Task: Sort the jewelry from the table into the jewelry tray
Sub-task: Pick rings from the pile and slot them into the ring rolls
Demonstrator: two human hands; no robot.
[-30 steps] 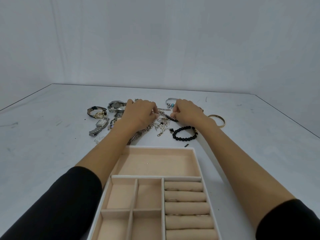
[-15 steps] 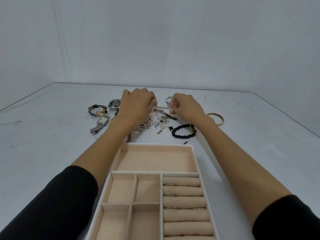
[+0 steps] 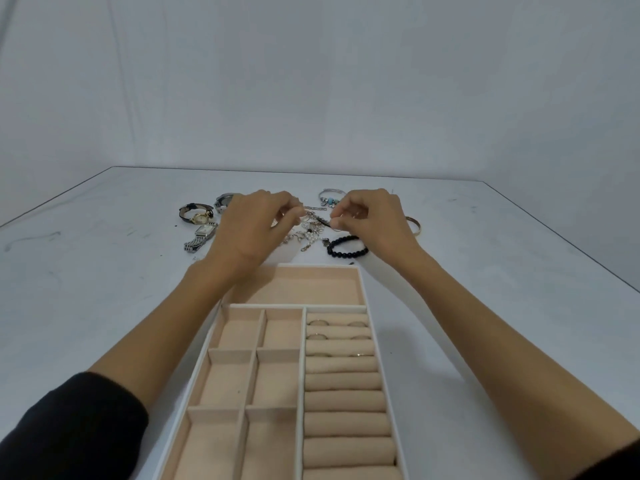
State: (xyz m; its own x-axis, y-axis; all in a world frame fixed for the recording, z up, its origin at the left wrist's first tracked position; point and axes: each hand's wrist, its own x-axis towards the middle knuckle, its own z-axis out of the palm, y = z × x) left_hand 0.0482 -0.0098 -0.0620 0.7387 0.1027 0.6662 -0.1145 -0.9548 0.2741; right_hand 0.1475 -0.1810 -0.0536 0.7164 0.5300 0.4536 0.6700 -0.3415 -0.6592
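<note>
Lifted slightly off the pile since before: left hand [image 3: 254, 230] and right hand [image 3: 369, 216], each pinching an end of a chain [image 3: 313, 218]. Chain stretched left-right between them above tabletop [image 3: 104, 271], beyond jewelry tray [image 3: 362, 289].

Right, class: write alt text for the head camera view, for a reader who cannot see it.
Two bare hands, left hand and right hand, pinch at a tangled pile of silver chains on a white table, beyond a beige velvet-lined jewelry tray holding several rings.

Jewelry tray [image 3: 362, 289]: matt, velvety peach cloth lining. Surface [image 3: 104, 271]: smooth, pale, faintly scuffed. Watch [image 3: 200, 237]: shiny metal band. Bead bracelet [image 3: 347, 246]: glossy black. Bangle [image 3: 415, 225]: polished gold-toned metal.
</note>
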